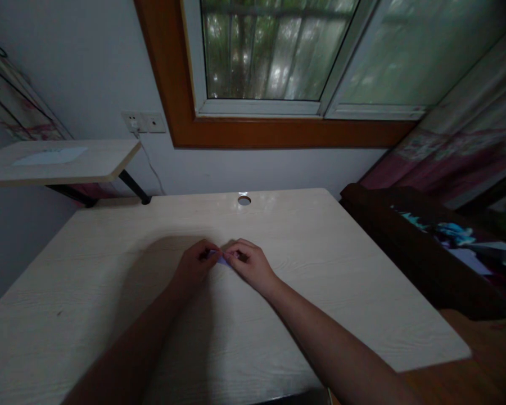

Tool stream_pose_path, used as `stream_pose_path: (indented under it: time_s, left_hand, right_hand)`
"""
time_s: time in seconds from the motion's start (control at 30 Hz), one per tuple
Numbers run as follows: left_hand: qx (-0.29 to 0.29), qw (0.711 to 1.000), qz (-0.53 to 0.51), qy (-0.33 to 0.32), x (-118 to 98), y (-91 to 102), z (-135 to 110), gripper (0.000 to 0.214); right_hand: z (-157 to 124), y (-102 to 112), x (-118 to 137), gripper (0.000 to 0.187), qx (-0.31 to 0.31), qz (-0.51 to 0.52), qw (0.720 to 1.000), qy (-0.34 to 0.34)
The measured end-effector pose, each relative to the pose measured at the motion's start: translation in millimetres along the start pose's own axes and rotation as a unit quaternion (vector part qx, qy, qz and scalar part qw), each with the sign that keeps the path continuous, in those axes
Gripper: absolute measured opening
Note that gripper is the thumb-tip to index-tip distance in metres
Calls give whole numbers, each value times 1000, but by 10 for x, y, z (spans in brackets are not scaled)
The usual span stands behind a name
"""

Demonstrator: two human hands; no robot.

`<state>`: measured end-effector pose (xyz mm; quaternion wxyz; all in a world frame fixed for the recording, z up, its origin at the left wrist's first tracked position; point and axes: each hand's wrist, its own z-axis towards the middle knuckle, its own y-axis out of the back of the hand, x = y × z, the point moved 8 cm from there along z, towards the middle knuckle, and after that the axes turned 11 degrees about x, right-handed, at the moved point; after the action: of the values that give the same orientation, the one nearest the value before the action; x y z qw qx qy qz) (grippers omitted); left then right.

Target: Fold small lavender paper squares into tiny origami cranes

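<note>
A small piece of purple paper (222, 260) is pinched between my two hands, just above or on the pale wooden desk (303, 242). My left hand (196, 261) grips its left side between thumb and fingers. On the other side, the fingertips of my right hand (251, 262) close on the paper and almost touch those of my left. Most of the piece is covered by my fingers, so its folds and full shape cannot be made out.
A raised shelf (109, 154) on black legs stands at the back left, with a white sheet (50, 156) on it. Behind the desk are a wall socket (143, 122) and a window. A dark object (299, 398) lies at the near edge. Dark furniture (405, 242) stands at the right.
</note>
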<state>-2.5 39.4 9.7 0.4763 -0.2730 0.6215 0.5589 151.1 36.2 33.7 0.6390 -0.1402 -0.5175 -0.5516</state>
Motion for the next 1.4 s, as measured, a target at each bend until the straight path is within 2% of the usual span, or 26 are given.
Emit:
stream_pose_path:
  time_s: [0.33, 0.47, 0.63, 0.77, 0.9, 1.0, 1.1, 1.27, 1.4]
  left_hand:
    - [21, 995, 85, -55, -185, -55, -40, 13]
    - [19, 993, 106, -54, -187, -53, -41, 15]
    - [10, 997, 76, -23, -112, 3, -20, 17]
    - [-16, 998, 59, 2, -43, 109, -9, 18]
    - [-69, 997, 32, 23, 62, 256, -9, 21]
    - [-97, 995, 4, 17, 77, 303, -20, 21]
    - [-67, 998, -2, -20, -16, 217, -20, 21]
    - [50, 991, 99, -75, -166, -54, -17, 19]
    - [65, 984, 146, -75, -158, -95, -22, 22]
  right_hand:
    - [-20, -6, 17, 12, 21, -49, 998, 13]
    - [-22, 0, 20, 12, 23, -62, 998, 16]
    - [-20, 39, 22, 10, 19, -59, 998, 1]
    - [-24, 80, -21, 10, 10, -50, 998, -23]
    - [-28, 121, -46, 10, -6, -44, 999, -27]
    - [-29, 130, -54, 11, -12, -42, 999, -26]
    - [-30, 108, -61, 11, -3, -44, 999, -29]
    - [-30, 35, -42, 9, 28, -53, 998, -15]
    - [-30, 4, -21, 8, 41, -71, 997, -2]
